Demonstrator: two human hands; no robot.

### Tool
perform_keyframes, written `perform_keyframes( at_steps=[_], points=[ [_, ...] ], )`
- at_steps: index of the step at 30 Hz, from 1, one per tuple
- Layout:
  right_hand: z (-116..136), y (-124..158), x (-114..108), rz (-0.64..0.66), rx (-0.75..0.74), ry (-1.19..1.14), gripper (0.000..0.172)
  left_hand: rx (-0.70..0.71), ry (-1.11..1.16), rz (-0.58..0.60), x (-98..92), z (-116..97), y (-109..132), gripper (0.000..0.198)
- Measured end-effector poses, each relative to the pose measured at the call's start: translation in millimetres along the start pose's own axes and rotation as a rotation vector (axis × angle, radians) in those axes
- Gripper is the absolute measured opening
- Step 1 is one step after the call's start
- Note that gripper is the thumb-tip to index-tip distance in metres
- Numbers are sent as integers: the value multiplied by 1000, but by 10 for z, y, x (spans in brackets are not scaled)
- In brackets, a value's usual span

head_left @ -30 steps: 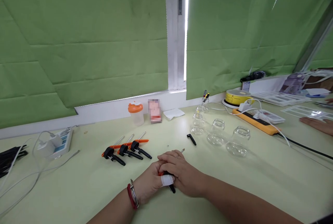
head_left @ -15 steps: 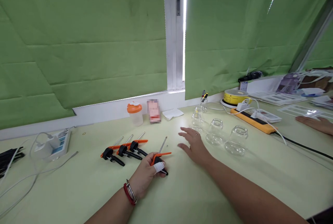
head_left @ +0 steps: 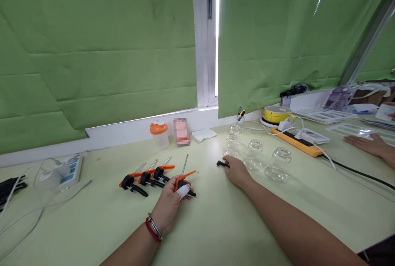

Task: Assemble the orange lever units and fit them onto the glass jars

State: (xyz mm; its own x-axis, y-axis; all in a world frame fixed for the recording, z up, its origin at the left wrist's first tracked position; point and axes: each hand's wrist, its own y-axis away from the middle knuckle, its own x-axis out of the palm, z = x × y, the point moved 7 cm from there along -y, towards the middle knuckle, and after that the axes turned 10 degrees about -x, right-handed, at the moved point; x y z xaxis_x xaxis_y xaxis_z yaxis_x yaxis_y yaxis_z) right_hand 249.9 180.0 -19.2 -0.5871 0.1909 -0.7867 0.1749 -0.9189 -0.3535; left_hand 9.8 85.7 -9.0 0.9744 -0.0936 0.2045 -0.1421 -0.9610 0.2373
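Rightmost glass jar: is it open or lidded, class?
Open: the glass jar stands upright on the table, its mouth uncovered, with no lid on it.

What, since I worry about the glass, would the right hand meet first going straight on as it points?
The right hand would probably meet the white paper ahead; the nearest glass jar seems right of that line, though depth is unclear.

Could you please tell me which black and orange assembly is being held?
The rightmost assembly, in the left hand; the other three lie side by side on the table.
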Motion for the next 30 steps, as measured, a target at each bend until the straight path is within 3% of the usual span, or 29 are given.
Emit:
perform_keyframes(
  at_steps=[6,12,17,25,30],
  points=[
    [208,86,53,37,-79,-156,31,67,62,-34,-24,-51,-6,26],
    [637,283,216,167,-241,-368,33,75,101,-50,-41,-47,-17,25],
    [944,424,273,229,-389,-418,33,63,113,-49,-50,-25,-29,25],
    [1074,455,227,198,-468,-416,32,36,101,-38,-19,-13,-24,28],
    [1123,485,209,221,-523,-411,34,31,-30,-96,-73,18,-30,38]
  ],
)
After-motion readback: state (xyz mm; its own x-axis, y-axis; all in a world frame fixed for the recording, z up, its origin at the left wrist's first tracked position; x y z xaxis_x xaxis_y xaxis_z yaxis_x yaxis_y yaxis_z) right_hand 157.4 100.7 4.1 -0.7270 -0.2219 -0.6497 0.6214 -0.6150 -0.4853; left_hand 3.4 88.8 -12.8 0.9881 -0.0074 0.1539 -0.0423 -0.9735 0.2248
